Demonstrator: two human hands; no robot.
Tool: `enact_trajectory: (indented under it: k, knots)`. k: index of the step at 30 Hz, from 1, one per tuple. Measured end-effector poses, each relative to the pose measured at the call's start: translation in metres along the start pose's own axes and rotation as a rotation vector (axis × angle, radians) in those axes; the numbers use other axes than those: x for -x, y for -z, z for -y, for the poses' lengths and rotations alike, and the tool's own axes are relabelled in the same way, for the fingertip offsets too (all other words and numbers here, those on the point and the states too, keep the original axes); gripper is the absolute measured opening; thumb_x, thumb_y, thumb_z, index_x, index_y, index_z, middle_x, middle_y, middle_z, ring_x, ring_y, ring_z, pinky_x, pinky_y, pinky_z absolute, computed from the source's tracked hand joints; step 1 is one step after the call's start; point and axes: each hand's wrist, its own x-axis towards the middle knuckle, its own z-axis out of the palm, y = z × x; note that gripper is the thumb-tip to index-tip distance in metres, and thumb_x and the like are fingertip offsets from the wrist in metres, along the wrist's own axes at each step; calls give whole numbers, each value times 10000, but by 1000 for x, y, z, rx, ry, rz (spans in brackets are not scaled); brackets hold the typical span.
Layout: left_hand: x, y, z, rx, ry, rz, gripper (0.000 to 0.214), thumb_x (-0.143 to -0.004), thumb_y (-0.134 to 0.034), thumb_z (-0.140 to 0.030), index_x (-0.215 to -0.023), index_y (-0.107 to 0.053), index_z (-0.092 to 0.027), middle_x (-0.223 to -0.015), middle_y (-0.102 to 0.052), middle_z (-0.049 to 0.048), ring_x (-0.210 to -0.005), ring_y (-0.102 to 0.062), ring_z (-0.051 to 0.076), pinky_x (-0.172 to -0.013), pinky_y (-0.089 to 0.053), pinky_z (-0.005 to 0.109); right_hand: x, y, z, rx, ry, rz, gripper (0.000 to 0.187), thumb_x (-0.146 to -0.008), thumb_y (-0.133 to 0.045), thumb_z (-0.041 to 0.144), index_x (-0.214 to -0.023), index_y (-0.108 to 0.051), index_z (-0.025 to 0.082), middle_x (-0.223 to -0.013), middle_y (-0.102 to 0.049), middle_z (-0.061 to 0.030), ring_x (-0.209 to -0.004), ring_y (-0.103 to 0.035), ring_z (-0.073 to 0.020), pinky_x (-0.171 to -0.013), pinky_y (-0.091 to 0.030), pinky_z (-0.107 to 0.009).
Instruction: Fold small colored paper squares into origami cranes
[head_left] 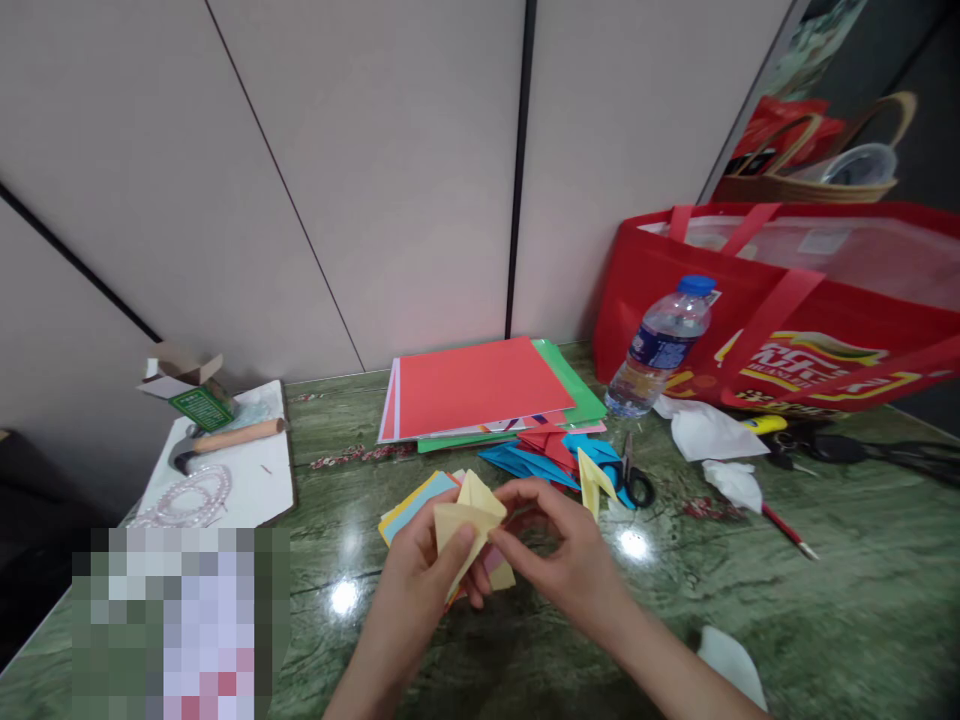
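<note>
A folded piece of pale yellow paper is held up over the table in both hands. My left hand grips it from the left, thumb pressed on its front. At its right edge, the thumb and index finger of my right hand are closed on the paper. Beneath my hands lies a stack of small coloured paper sheets, partly covered. Just beyond are blue folded papers, a pale yellow folded strip and black-handled scissors.
Large coloured sheets lie against the wall. A water bottle stands before a red bag. Crumpled tissues and a red pen-like stick lie right. On a white board at left are a hammer and clear beads.
</note>
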Motion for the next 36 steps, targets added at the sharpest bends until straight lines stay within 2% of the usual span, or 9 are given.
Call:
enact_trajectory:
  k: [2, 6, 9, 12, 16, 19, 23, 28, 36]
  knots:
    - [0, 0, -1, 45, 61, 17, 270, -739, -620, -375, -849, -582, -131, -465, -562, -19, -387, -493, 92, -382, -388, 180, -1, 2, 3, 0, 52, 44, 306, -763, -588, 177, -1060, -545, 232, -932, -586, -47, -776, -618, -163, -644, -543, -262]
    - [2, 3, -4, 152, 237, 134, 327, -774, -575, -375, -560, -536, -131, -337, -449, -39, -260, -355, 33, -279, -256, 125, -4, 6, 6, 145, 262, 45, 323, -818, -529, 149, -1122, -565, 252, -1117, -559, -78, -1033, -544, -209, -863, -478, -357]
    - [5, 5, -5, 226, 304, 176, 355, -782, -569, -365, -522, -527, -128, -326, -406, -57, -221, -290, 10, -249, -195, 114, -5, 8, 7, 163, 361, 81, 390, -820, -538, 139, -1190, -516, 257, -1115, -600, -70, -1147, -469, -222, -943, -419, -396]
    - [5, 4, -3, 234, 320, 229, 301, -797, -551, -384, -639, -570, -129, -423, -505, -29, -241, -370, 29, -253, -250, 123, -4, 8, 7, 123, 359, 84, 351, -812, -562, 156, -1147, -531, 254, -1059, -633, -66, -1097, -514, -218, -898, -450, -371]
    - [3, 3, 0, 148, 175, 212, 230, -754, -629, -342, -861, -607, -140, -680, -622, 33, -522, -593, 119, -461, -478, 201, -2, 8, 8, 97, 335, 33, 252, -790, -602, 177, -1033, -590, 244, -943, -657, -53, -948, -587, -202, -814, -481, -325]
    - [1, 6, 2, 129, 45, 127, 218, -689, -707, -266, -854, -639, -141, -774, -632, 37, -702, -595, 134, -664, -492, 239, -2, 8, 9, 76, 311, 47, 260, -786, -607, 157, -1033, -611, 241, -871, -652, -36, -836, -609, -168, -732, -496, -269]
    - [-1, 11, 5, 77, 5, 76, 170, -652, -732, -271, -721, -653, -137, -614, -598, -9, -604, -550, 105, -629, -458, 219, -3, 8, 7, 6, 280, 63, 244, -786, -619, 194, -1020, -658, 246, -863, -624, -45, -785, -610, -158, -651, -507, -243]
    - [-2, 9, 6, 0, -69, 37, 161, -666, -709, -299, -709, -659, -153, -609, -620, -12, -563, -525, 99, -570, -436, 207, -3, 8, 4, -107, 210, 99, 289, -767, -641, 184, -1036, -670, 286, -897, -619, -49, -802, -609, -159, -629, -507, -234]
    - [-4, 6, 3, -314, -398, -93, 65, -689, -656, -211, -660, -666, -154, -709, -658, 29, -698, -583, 156, -663, -445, 244, -3, 7, 6, -228, 103, 128, 227, -756, -641, 156, -922, -716, 291, -875, -639, -38, -790, -605, -145, -624, -489, -217]
